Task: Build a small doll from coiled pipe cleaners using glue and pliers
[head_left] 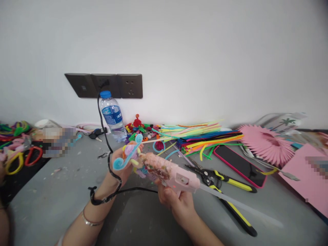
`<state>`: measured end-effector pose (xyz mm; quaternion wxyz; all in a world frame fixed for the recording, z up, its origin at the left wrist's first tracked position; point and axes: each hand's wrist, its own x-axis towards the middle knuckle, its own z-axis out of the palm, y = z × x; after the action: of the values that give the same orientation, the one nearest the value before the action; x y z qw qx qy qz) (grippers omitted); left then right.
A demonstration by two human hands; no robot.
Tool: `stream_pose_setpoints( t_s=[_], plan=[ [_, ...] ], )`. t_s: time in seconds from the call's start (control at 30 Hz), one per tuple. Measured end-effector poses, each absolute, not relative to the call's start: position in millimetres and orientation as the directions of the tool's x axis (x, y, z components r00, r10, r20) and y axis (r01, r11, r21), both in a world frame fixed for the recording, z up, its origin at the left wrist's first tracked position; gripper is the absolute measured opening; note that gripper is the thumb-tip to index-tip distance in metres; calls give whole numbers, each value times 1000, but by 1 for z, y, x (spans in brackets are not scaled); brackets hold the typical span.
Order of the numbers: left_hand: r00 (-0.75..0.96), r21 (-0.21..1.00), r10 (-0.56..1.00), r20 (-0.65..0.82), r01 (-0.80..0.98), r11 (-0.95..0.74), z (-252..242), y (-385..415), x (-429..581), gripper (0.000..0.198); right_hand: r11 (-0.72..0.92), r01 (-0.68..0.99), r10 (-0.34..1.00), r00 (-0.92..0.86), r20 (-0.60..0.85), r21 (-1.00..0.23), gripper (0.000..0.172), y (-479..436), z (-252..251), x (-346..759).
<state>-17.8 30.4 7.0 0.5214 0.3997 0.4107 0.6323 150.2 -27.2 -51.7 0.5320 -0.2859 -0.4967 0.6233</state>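
In my right hand (179, 205) is a pink hot glue gun (176, 176), its fingers wrapped round the handle. A long clear glue stick (238, 205) juts from the gun's back end, and its front is crusted with brown residue. The nozzle points left at a pipe cleaner figure (130, 152) with light blue curled ends, purple and yellow parts. My left hand (124, 167) is closed on that figure from behind; most of its fingers are hidden. Whether the nozzle touches the figure I cannot tell. A black cord (115, 174) loops over my left forearm.
A water bottle (112, 118) stands by the wall sockets (105, 85). Bundled pipe cleaners (205, 135) lie at the back. To the right are yellow-black pliers (228, 184), a phone (241, 164) and pink folded paper (266, 145). Scissors (33, 155) sit at left.
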Motion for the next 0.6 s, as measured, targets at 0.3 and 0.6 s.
stream_pose_setpoints(
  t_s=[0.3,0.6],
  plan=[
    [-153,913,988,22,-399,-82,4,33,-20,29,75,-324,951,-261,166,-943,42,-28,-53,151],
    [-197,876,980,-27,-477,-72,0,34,-22,27,45,-306,948,-288,138,-951,43,-30,-52,152]
  ],
)
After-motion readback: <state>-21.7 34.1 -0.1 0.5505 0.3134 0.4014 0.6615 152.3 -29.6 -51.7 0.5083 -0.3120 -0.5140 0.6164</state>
